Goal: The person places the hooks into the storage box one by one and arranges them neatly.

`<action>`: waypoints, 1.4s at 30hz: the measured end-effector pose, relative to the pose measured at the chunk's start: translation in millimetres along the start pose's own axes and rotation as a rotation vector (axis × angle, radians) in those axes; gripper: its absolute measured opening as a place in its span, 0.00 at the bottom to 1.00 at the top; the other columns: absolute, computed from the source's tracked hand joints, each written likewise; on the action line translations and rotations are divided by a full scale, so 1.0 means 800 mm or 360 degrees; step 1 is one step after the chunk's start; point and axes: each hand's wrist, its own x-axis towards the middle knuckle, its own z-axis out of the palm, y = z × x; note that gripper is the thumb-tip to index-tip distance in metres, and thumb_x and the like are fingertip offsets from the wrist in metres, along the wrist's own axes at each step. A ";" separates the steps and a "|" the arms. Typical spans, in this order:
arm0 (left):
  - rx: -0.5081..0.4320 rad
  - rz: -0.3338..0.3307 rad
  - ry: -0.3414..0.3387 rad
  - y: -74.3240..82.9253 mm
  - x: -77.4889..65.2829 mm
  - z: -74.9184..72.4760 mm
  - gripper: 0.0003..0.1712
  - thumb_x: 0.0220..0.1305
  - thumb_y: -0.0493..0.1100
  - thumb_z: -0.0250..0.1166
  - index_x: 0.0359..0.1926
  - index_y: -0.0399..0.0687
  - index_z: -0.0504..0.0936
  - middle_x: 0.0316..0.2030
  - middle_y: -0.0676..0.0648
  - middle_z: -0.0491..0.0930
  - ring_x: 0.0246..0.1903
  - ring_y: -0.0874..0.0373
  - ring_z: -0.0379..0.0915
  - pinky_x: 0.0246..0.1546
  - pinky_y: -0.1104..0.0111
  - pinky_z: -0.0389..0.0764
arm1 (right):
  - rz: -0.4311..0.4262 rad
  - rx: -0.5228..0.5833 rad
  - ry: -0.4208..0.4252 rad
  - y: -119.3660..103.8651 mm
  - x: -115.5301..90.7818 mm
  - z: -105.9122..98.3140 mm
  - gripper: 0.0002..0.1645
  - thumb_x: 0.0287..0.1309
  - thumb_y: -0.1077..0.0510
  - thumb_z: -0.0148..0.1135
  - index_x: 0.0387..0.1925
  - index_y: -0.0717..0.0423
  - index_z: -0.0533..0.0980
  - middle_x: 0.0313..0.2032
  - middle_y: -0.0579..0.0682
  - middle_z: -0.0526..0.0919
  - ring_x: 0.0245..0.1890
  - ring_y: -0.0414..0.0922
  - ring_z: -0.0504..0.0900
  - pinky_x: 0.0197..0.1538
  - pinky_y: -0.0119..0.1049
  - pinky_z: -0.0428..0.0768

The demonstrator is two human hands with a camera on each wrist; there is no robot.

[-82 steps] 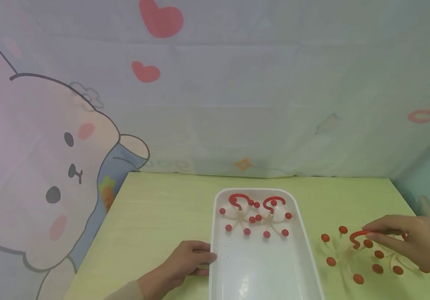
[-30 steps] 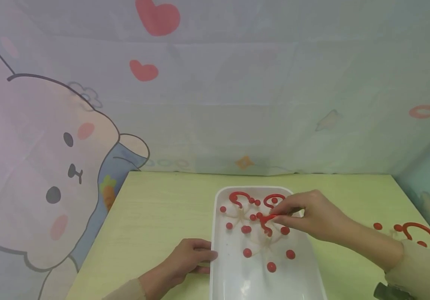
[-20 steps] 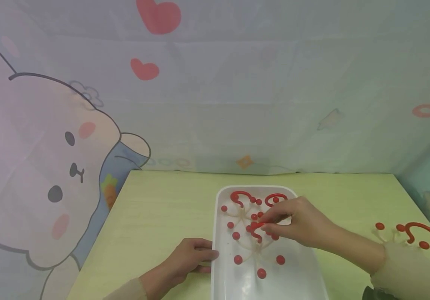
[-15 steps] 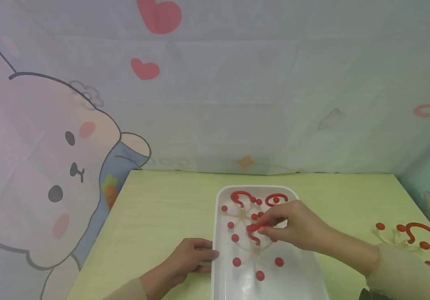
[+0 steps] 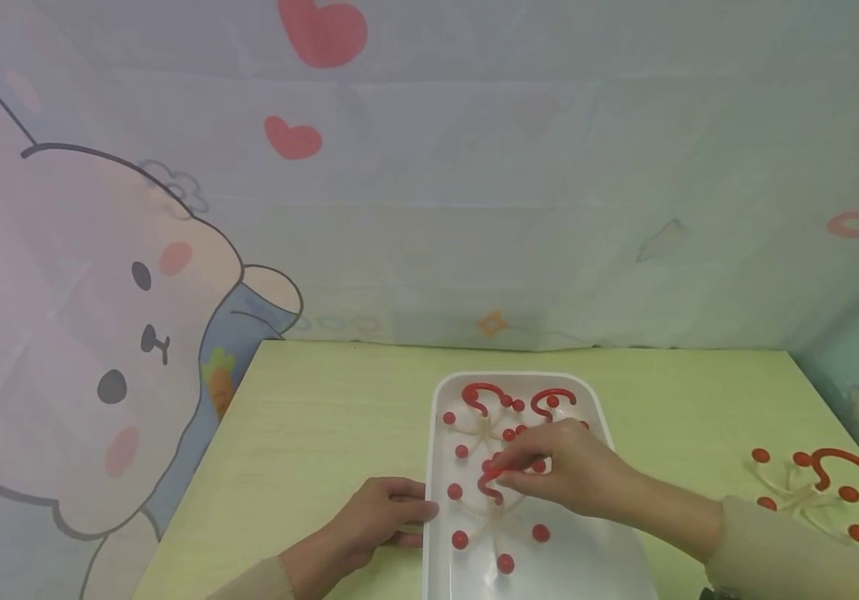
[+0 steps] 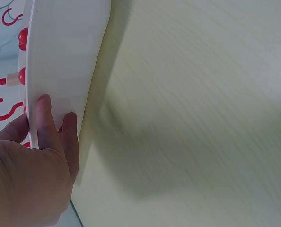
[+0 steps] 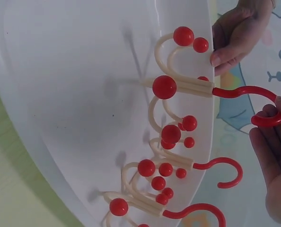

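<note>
My right hand (image 5: pixel 560 467) pinches the curved red hook of a cream multi-prong hanger (image 5: pixel 491 492) whose prongs end in red balls. That hanger stands upright over the white tray (image 5: pixel 586 567), prongs down; in the right wrist view its lower prong reaches close to the tray floor, and I cannot tell whether it touches. My left hand (image 5: pixel 365 517) grips the tray's left rim, thumb over the edge and fingers against the outer wall in the left wrist view. Two like hangers stand at the tray's far end, one left (image 5: pixel 485 425) and one right (image 5: pixel 553 400), partly hidden by my right hand.
Another hanger (image 5: pixel 800 496) with a red hook stands on the pale yellow-green table (image 5: pixel 339 400), right of the tray. Behind the table hangs a printed cloth (image 5: pixel 474 208) with a cartoon animal and hearts.
My right hand has carried the hanger from the table on the right into the tray, then shifted it left and nearer to me. My left hand has stayed on the rim.
</note>
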 end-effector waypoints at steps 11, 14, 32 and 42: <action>0.0030 -0.0027 0.0003 0.001 0.002 0.001 0.20 0.69 0.35 0.71 0.57 0.25 0.83 0.50 0.35 0.88 0.48 0.45 0.89 0.45 0.57 0.94 | 0.0066 -0.0002 -0.0096 0.004 0.003 0.019 0.09 0.62 0.58 0.79 0.44 0.47 0.91 0.37 0.38 0.92 0.36 0.30 0.85 0.42 0.30 0.90; 0.0025 -0.0013 0.0001 0.000 0.003 -0.001 0.20 0.70 0.35 0.71 0.57 0.24 0.82 0.50 0.34 0.88 0.49 0.45 0.89 0.45 0.58 0.94 | 0.0059 -0.0002 -0.0097 0.006 0.004 0.022 0.09 0.63 0.57 0.79 0.45 0.46 0.91 0.38 0.37 0.92 0.37 0.30 0.85 0.42 0.31 0.90; 0.0002 -0.0003 -0.0046 -0.001 0.003 -0.001 0.21 0.69 0.35 0.71 0.58 0.24 0.82 0.52 0.35 0.88 0.52 0.44 0.88 0.47 0.57 0.93 | 0.0071 -0.0036 -0.0089 0.008 0.001 0.034 0.08 0.62 0.55 0.79 0.44 0.44 0.91 0.37 0.31 0.90 0.34 0.29 0.81 0.40 0.32 0.89; 0.0017 -0.0033 -0.0004 -0.001 0.004 -0.001 0.21 0.69 0.35 0.71 0.58 0.24 0.82 0.50 0.35 0.88 0.49 0.45 0.89 0.46 0.57 0.94 | 0.0145 -0.0115 -0.0122 0.007 -0.010 0.034 0.20 0.61 0.47 0.80 0.54 0.42 0.90 0.45 0.32 0.91 0.46 0.33 0.88 0.53 0.38 0.89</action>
